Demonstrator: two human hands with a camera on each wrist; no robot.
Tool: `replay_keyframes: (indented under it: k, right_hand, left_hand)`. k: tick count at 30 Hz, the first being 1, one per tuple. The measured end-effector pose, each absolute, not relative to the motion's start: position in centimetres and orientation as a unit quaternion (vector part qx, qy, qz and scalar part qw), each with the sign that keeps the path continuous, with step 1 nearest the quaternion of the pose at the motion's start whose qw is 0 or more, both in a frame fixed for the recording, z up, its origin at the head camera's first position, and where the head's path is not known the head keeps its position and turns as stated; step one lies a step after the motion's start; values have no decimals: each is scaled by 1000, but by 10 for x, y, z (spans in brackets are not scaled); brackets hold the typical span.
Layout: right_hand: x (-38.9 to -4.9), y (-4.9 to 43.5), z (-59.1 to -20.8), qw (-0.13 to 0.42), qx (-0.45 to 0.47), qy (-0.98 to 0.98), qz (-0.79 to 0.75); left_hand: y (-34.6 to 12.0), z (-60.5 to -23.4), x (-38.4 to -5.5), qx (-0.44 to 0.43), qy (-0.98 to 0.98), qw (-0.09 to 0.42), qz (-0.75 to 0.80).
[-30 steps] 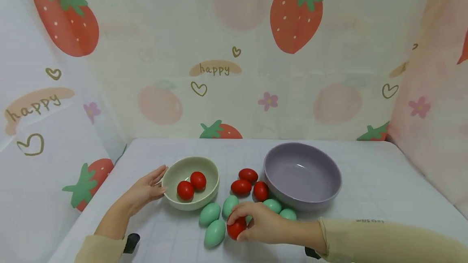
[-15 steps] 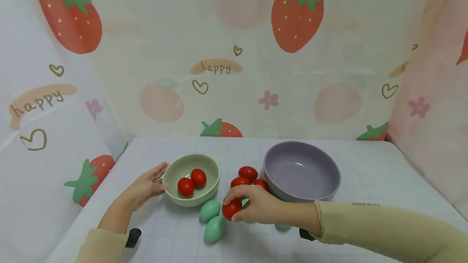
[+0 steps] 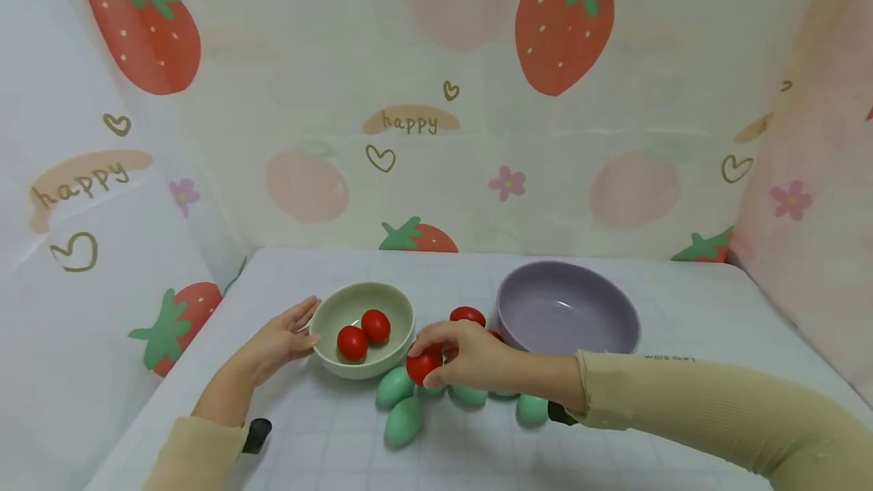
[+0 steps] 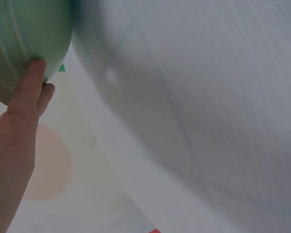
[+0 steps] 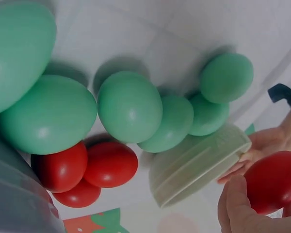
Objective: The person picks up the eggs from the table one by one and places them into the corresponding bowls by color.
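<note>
In the head view, my right hand (image 3: 480,354) pinches a red egg (image 3: 423,367) between thumb and fingers, just right of the pale green bowl (image 3: 334,318). The right wrist view shows the same red egg (image 5: 271,183) held in the fingertips. Two red eggs (image 3: 375,326) lie inside the bowl. My left hand (image 3: 278,343) rests with extended fingers against the bowl's left outer side. Its fingers (image 4: 26,90) lie along the outer wall in the left wrist view. Beneath my right hand, several green eggs (image 3: 404,421) lie on the table, partly hidden by it.
A larger purple bowl (image 3: 566,309) stands to the right, its front covered by my right forearm. Three red eggs (image 5: 110,164) lie between the bowls, mostly hidden in the head view. A strawberry-print cloth (image 3: 423,188) hangs behind the white table (image 3: 327,445).
My right hand has carried the red egg up and to the left, from the front of the green eggs to beside the pale green bowl. My left hand has stayed at the bowl.
</note>
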State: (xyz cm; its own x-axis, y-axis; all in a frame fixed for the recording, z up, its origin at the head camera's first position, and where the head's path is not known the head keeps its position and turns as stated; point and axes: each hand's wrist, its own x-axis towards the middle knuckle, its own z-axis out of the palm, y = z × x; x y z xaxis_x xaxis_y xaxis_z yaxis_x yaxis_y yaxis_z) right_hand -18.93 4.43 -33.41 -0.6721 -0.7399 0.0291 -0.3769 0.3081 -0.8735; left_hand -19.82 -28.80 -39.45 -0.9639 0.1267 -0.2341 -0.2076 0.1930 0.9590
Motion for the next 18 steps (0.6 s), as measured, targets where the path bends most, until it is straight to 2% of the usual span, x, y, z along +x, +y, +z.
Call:
replay_keyframes:
  k: [18]
  right_hand:
    - [-216, 20, -324, 214, -302, 787, -493]
  left_hand:
    - [-287, -391, -200, -26, 764, 132, 631]
